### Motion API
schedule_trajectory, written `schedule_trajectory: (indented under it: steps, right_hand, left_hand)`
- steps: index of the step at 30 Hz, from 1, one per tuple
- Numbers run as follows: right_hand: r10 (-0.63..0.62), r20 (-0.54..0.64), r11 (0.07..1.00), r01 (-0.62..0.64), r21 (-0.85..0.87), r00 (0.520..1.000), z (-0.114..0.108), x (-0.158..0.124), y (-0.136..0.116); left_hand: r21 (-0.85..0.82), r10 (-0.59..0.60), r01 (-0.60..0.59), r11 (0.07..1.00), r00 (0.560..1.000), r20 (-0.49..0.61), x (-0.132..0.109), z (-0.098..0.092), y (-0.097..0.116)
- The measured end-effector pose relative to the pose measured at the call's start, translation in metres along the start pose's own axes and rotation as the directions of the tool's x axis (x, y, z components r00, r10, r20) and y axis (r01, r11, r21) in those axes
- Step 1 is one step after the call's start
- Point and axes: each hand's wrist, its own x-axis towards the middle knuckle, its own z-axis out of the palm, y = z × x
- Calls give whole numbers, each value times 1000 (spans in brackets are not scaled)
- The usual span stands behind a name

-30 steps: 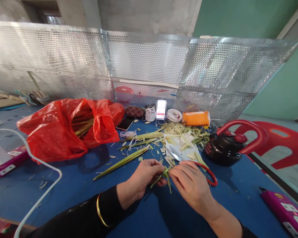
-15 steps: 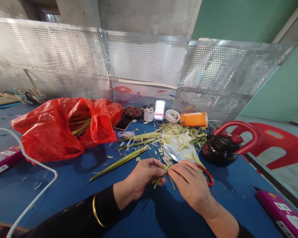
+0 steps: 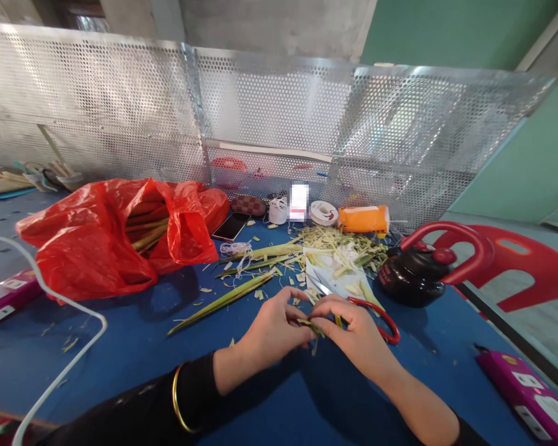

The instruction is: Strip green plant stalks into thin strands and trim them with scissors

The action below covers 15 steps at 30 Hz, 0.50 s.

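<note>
My left hand pinches a small bundle of green plant strips over the blue table. Close on its right, my right hand has thumb and fingers closed on the same strips, the fingertips of both hands almost touching. Red-handled scissors lie just beyond my right hand, blades on a white paper with plant scraps. Long green stalks rest left of the paper. The exact shape of the held strips is partly hidden by fingers.
A red plastic bag of stalks lies left, near a phone and white string. A black kettle with a red handle stands right. Purple boxes lie at the right edge and far left. A perforated metal screen closes the back.
My right hand's fingers have bent more around the strips, and my left hand has turned slightly. The bundle's loose ends hang differently. The view has shifted a little.
</note>
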Motion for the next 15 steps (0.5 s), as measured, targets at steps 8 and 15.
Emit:
schedule_trajectory:
  steps: [8,15]
  right_hand:
    - [-4,-25,997,2,-80,1000,3,-2,-3]
    - [28,-125,987,-46,-152,992,9,-3,3]
  left_hand:
    - [81,50,-48,996,998,-29,-1,2,-1]
    - [24,73,-72,997,996,-41,-2,5,-2]
